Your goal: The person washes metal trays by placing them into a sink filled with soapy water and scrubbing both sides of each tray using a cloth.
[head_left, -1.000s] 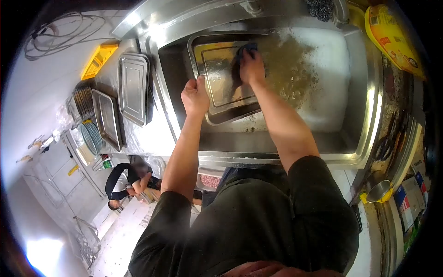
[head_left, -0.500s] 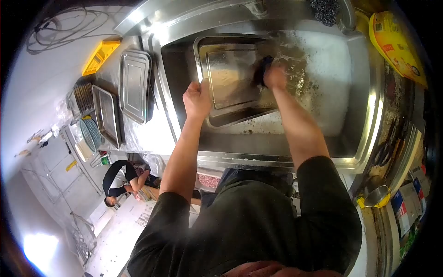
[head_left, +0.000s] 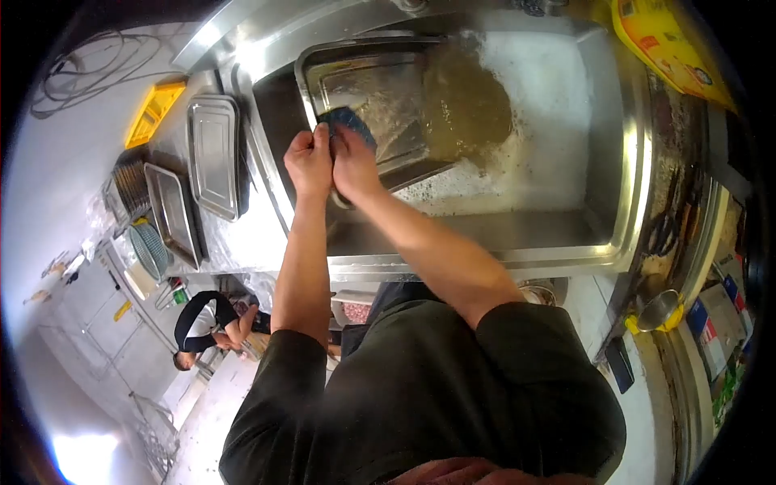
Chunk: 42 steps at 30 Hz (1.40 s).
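A rectangular metal tray (head_left: 396, 93) lies tilted in the steel sink (head_left: 501, 230), its right end in murky brown water. My left hand (head_left: 307, 168) is closed around the tray's near left rim, thumb on top. Right beside it, my right hand (head_left: 356, 168) presses a dark blue scrubbing cloth (head_left: 347, 123) against the tray near that corner. The cloth is bunched, and my fingers partly hide it. White foam (head_left: 550, 105) covers the right part of the sink.
Left of the sink stand more metal trays (head_left: 214, 158), a yellow plastic piece (head_left: 153, 115) and a teal basket (head_left: 149, 250). A yellow bag (head_left: 671, 48) is at the right rim. Another person (head_left: 210, 323) bends over at lower left. A metal bowl (head_left: 659, 307) sits at right.
My right hand has swept left with the cloth, from the tray's right end to beside my left hand. The left hand keeps its hold on the rim. The camera view has shifted slightly.
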### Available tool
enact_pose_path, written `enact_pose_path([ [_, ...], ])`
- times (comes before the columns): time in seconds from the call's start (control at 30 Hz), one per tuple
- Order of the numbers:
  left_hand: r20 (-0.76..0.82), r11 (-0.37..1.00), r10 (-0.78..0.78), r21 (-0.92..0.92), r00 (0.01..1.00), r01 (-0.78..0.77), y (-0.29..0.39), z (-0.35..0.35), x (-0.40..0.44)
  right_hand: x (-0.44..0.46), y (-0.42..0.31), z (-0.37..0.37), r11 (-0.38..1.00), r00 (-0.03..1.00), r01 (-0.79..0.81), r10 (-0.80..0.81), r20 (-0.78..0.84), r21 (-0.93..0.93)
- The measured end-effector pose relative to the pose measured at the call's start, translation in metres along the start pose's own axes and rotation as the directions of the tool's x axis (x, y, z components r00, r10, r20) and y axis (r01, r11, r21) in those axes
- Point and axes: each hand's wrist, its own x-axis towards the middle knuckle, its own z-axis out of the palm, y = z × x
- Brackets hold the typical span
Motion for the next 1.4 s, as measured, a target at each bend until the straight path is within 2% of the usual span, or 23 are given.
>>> enact_pose_path([
  [0.07,0.022,0.999,0.008,-0.045,1.0,-0.007,0.0,-0.004,0.0,-0.026,-0.004,-0.011,0.996,0.994,0.087,-0.087,0.069,-0.001],
  [0.1,0.024,0.999,0.023,-0.049,0.999,-0.022,0.001,-0.006,0.0,-0.035,0.0,-0.017,0.988,0.984,0.133,-0.123,0.126,-0.079],
  [0.13,0.028,0.998,0.036,-0.049,0.999,-0.035,0.002,-0.009,0.0,-0.043,0.0,-0.024,0.945,0.96,0.245,-0.206,0.19,-0.215],
  [0.2,0.024,0.998,0.064,-0.018,0.998,-0.064,0.005,-0.009,-0.002,-0.054,0.003,-0.041,0.768,0.879,0.461,-0.328,0.345,-0.445],
  [0.27,0.003,0.994,0.093,0.052,0.996,-0.093,0.005,-0.01,-0.005,-0.046,0.017,-0.052,0.675,0.848,0.515,-0.315,0.426,-0.528],
  [0.37,-0.028,0.993,0.12,0.024,0.992,-0.119,-0.007,0.0,-0.011,-0.027,0.03,-0.081,0.531,0.828,0.549,-0.237,0.509,-0.645],
  [0.43,-0.047,0.992,0.12,0.046,0.992,-0.118,-0.009,0.002,-0.018,-0.014,0.046,-0.104,0.512,0.862,0.487,-0.154,0.482,-0.707],
  [0.5,-0.043,0.993,0.111,0.047,0.993,-0.109,-0.007,0.002,-0.02,0.013,0.056,-0.129,0.444,0.868,0.415,0.067,0.492,-0.794],
  [0.63,-0.05,0.987,0.15,0.065,0.987,-0.147,0.0,0.002,-0.021,0.041,0.077,-0.168,0.327,0.974,0.137,0.125,0.186,-0.935],
  [0.77,-0.052,0.981,0.195,0.024,0.979,-0.194,0.01,0.005,-0.027,0.053,0.11,-0.155,0.283,0.974,-0.147,0.207,-0.089,-0.948],
  [0.87,-0.011,0.98,0.199,0.026,0.98,-0.199,0.007,0.004,-0.026,0.021,0.077,-0.127,0.451,0.986,0.077,0.095,0.134,-0.889],
  [0.93,0.0,0.977,0.209,0.026,0.978,-0.209,0.008,0.005,-0.024,-0.008,0.078,-0.096,0.714,0.96,0.261,-0.264,0.095,-0.649],
  [1.0,-0.015,0.969,0.245,0.041,0.969,-0.244,0.012,0.005,-0.027,-0.03,0.055,-0.063,0.752,0.872,0.455,-0.486,0.064,-0.477],
  [1.03,-0.007,0.959,0.26,0.12,0.966,-0.257,0.021,0.002,-0.03,-0.032,0.045,-0.064,0.748,0.861,0.488,-0.499,0.103,-0.45],
  [1.1,0.008,0.977,0.203,0.064,0.979,-0.203,0.013,0.002,-0.03,-0.039,0.032,-0.063,0.752,0.841,0.537,-0.51,0.178,-0.383],
  [1.2,0.029,0.978,0.207,0.037,0.978,-0.208,0.012,0.002,-0.028,0.0,0.086,-0.103,0.738,0.921,0.376,-0.365,0.137,-0.561],
  [1.23,0.032,0.976,0.215,0.041,0.976,-0.216,0.011,0.002,-0.031,0.014,0.089,-0.119,0.773,0.952,0.279,-0.299,0.06,-0.57],
  [1.27,0.028,0.977,0.211,0.031,0.977,-0.212,0.01,0.003,-0.03,0.03,0.09,-0.135,0.802,0.972,0.181,-0.233,-0.019,-0.569],
  [1.33,0.023,0.979,0.203,0.021,0.979,-0.204,0.008,0.004,-0.03,0.066,0.102,-0.158,0.873,0.995,-0.05,0.001,-0.1,-0.485],
  [1.4,0.003,0.968,0.246,0.054,0.969,-0.245,0.021,0.001,-0.038,0.084,0.095,-0.152,0.893,0.945,-0.217,0.091,-0.313,-0.394],
])
